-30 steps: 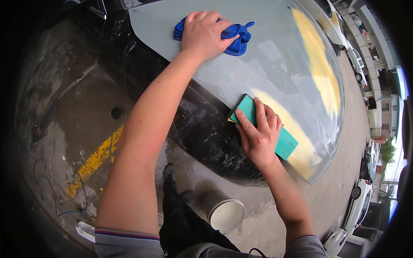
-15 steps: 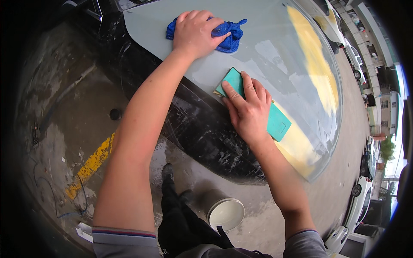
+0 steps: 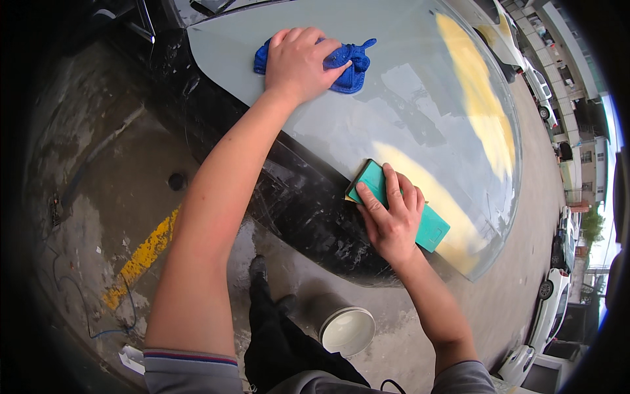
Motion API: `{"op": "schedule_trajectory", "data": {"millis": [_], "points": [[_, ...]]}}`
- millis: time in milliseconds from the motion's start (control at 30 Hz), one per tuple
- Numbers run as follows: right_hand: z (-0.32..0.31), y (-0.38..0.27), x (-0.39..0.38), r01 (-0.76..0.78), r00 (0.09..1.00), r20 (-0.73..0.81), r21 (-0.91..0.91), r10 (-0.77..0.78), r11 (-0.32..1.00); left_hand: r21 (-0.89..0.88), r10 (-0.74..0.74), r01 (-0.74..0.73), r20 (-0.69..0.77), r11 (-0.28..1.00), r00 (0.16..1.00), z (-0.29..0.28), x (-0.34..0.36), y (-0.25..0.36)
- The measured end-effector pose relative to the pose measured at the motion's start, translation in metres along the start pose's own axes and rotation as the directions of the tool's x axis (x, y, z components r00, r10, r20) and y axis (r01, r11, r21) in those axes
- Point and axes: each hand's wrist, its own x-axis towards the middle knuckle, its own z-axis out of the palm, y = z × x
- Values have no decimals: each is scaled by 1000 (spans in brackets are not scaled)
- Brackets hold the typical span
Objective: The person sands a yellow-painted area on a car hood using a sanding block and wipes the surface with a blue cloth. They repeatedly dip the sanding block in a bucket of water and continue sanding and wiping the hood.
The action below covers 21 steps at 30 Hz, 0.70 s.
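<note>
A grey-primed car hood (image 3: 407, 46) with yellowish filler patches stretches out before me. My left hand (image 3: 302, 65) rests on its far left part, fingers closed over a bunched, wet-looking blue cloth (image 3: 352, 75). Nearer and to the right, my right hand (image 3: 397, 223) grips a long green sanding block (image 3: 434, 228). The block lies along the near edge of the hood, partly over a pale yellow patch (image 3: 410, 167). A tan edge, like sandpaper, shows under its left end; the underside is hidden.
Below the hood is the car's black, scuffed front (image 3: 302, 203). A white bucket (image 3: 348, 330) stands on the wet concrete floor near my feet. A yellow line (image 3: 147, 253) and a thin hose (image 3: 88, 315) are on the floor at left. Parked cars (image 3: 554, 308) stand at right.
My right hand has slid the sanding block nearer to me along the hood edge, uncovering more of the yellow patch. My left hand stays on the cloth in nearly the same place.
</note>
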Motion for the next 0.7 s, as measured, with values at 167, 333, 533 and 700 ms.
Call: {"op": "schedule_trajectory", "data": {"millis": [167,333,533,700], "points": [[15,28,62,87,995,-49,71,-84,994,21,17,-16,-29,1000,999,3,-1,4],[-21,34,-29,62,996,63,49,-65,997,34,-9,9,6,999,1000,3,3,2],[-2,51,42,71,997,-7,84,-71,994,22,32,-31,-4,999,999,-2,3,7],[-18,47,-2,68,996,46,74,-72,995,29,-16,14,59,999,998,-7,3,3]]}}
